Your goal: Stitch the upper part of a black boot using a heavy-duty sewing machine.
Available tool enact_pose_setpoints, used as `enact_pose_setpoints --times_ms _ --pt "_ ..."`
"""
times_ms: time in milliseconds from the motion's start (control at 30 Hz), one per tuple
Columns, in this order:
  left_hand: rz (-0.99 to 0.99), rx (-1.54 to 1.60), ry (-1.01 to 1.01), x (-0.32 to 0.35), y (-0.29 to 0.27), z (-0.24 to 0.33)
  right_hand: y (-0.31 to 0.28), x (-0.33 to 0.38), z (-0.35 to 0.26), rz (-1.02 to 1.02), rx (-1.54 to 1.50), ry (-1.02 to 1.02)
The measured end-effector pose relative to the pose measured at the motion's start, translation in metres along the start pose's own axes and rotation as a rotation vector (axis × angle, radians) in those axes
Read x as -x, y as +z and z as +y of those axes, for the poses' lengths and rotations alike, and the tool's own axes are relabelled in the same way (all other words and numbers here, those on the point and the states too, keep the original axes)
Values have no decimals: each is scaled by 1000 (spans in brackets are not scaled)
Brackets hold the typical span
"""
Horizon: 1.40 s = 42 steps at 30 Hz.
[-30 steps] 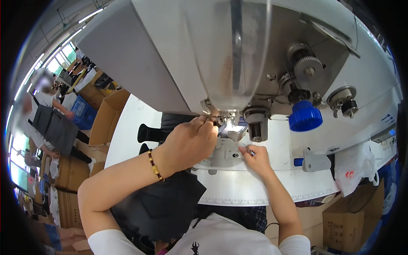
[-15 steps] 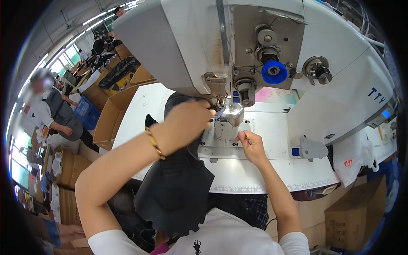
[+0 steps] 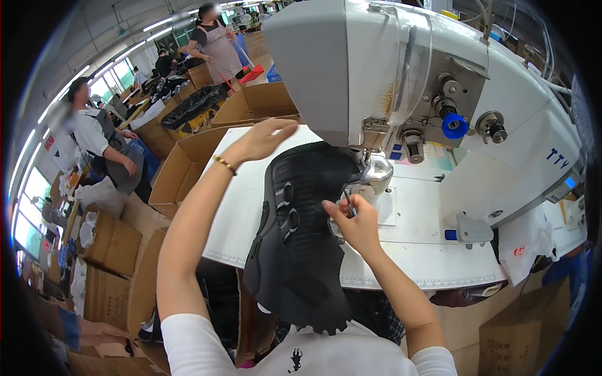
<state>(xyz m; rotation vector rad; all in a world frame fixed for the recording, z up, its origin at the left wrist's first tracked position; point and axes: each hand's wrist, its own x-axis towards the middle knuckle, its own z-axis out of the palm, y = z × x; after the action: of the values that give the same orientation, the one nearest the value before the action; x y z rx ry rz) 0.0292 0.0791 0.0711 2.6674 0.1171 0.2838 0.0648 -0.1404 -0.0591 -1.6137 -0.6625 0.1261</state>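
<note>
We see the black shoe upper (image 3: 301, 238) (ribbed, matte, scalloped edge) draped off the worktop (image 3: 426, 250) between our hands: left hand (image 3: 266, 139) open above, right hand (image 3: 351, 220) pinching a thin tool (image 3: 347, 202).

- The black shoe upper (image 3: 301, 238) is matt cloth with ribbed, slightly glossy panels.
- The sewing machine (image 3: 351, 69) is smooth, painted grey-white metal, with a glossy blue plastic knob (image 3: 454, 126).
- The white table (image 3: 414, 244) is smooth.
- The boxes (image 3: 188, 164) are matt brown cardboard.
</note>
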Motion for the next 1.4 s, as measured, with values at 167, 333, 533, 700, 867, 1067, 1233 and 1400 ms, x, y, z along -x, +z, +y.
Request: enact_pose_setpoints --times_ms 167,333,533,700,867,1067,1233,1400 --pt "-145 167 173 -23 29 27 12 -1 0 -87 -102 127" --pt "-291 250 -3 -19 36 54 -4 12 -21 10 -116 -79" --pt "-300 787 -215 -17 51 50 -11 21 -20 -88 -316 122" --pt "-172 784 -88 -17 61 41 -7 23 -17 -93 -442 94" --pt "-161 711 -185 -15 54 52 -9 21 -12 -112 -479 130" --pt "-150 692 -164 -19 60 44 -16 18 -16 -160 -457 114" --pt "-120 720 -151 -23 61 42 -22 11 -14 -182 -429 116" --pt "-146 655 -244 -28 60 43 -21 7 -9 -172 -427 92"
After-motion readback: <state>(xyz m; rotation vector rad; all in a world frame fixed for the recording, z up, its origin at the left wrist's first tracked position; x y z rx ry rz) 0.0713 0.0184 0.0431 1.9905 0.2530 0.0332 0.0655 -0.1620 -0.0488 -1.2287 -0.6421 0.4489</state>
